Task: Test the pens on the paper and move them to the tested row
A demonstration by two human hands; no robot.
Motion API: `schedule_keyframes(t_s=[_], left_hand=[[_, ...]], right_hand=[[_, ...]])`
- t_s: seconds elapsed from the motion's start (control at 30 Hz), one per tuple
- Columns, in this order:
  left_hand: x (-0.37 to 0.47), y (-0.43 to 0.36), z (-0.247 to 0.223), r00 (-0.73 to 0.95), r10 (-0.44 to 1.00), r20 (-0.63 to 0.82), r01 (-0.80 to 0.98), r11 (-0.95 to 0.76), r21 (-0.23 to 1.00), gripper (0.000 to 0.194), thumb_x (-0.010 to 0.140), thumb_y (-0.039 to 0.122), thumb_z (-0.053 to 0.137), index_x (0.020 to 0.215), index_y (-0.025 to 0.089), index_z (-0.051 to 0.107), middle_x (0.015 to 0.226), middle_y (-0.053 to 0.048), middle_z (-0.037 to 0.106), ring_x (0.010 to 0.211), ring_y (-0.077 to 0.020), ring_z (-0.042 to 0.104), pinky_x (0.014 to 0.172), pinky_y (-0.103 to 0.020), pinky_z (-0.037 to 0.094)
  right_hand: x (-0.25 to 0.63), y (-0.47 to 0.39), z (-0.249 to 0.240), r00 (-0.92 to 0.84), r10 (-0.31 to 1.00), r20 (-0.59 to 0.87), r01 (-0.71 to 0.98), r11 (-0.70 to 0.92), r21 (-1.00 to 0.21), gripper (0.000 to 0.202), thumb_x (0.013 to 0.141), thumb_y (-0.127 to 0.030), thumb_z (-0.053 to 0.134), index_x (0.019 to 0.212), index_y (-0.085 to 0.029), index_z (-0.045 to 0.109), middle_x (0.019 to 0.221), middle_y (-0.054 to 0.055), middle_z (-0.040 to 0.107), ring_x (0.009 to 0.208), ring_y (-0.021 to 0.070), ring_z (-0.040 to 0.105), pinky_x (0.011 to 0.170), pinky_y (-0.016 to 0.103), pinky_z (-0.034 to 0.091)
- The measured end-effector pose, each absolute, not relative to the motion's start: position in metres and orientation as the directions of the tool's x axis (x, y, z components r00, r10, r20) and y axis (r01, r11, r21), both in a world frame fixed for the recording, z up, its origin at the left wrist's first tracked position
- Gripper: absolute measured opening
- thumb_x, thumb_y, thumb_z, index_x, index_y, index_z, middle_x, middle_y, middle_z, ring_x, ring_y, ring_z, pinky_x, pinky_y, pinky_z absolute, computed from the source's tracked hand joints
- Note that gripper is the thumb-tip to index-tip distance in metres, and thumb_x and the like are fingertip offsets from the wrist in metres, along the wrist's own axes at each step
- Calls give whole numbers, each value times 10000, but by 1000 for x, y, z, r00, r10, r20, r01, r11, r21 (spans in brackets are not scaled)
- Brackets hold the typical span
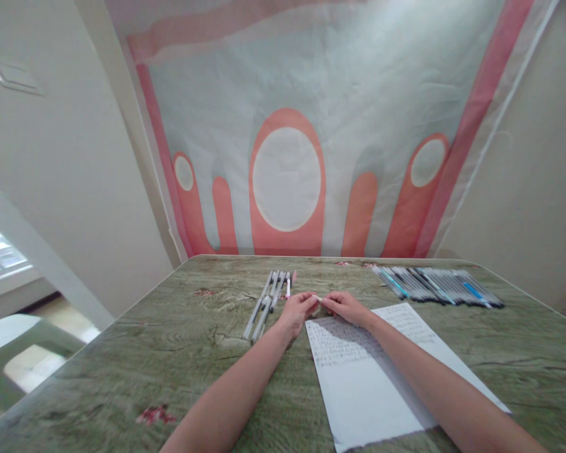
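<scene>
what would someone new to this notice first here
Probably the big orange and white arch shapes on the backdrop behind the table, the tallest one in the middle. Next, the left hand and right hand meeting over a small white thing, just above the written sheet. Then the long row of pens at the far right, with a smaller group left of the hands.

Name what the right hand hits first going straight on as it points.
Right hand: probably the small white piece at its fingertips, then the left hand just beyond. Depth is hard to judge from this one view.
</scene>
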State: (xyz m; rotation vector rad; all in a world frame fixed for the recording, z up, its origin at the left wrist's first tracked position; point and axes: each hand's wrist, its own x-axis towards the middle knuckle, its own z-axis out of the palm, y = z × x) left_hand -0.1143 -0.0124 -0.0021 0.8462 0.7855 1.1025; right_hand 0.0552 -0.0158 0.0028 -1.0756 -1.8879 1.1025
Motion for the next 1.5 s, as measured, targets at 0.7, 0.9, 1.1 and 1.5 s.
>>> schedule_keyframes(t_s=[0.7,0.9,1.1,1.5], left_hand=[[-118,-9,-2,241,961,-137,-439,234,867,278,566,185,739,794,93,611,718,-32,627,626,-72,557,685,-212,430],[-117,-9,-1,227,968,-106,-441,200,875,261,570,198,733,779,97,613,719,-31,624,650,-82,560,672,-204,428],[-116,-10,1,216,971,-106,-424,191,886,296,560,237,738,790,99,612,718,-33,621,620,-73,545,641,-198,420],[-119,-14,8,287,957,-30,-487,173,856,309,585,261,725,838,123,613,798,-37,625,726,-98,569,708,-221,423]], right_hand=[[55,-19,8,-400,898,183,330,327,-885,432,764,-544,429,694,-146,581,537,-11,509,469,82,426,450,205,330],[48,-17,4,-326,898,295,305,395,-867,343,719,-494,535,814,-164,524,629,-23,509,512,81,414,468,201,329],[48,-16,-1,-288,904,317,359,409,-839,313,718,-483,538,726,-171,505,610,-16,509,517,94,431,484,217,349],[41,-20,11,-321,878,354,383,462,-800,350,813,-484,390,708,-175,517,623,-6,502,580,117,435,555,238,341]])
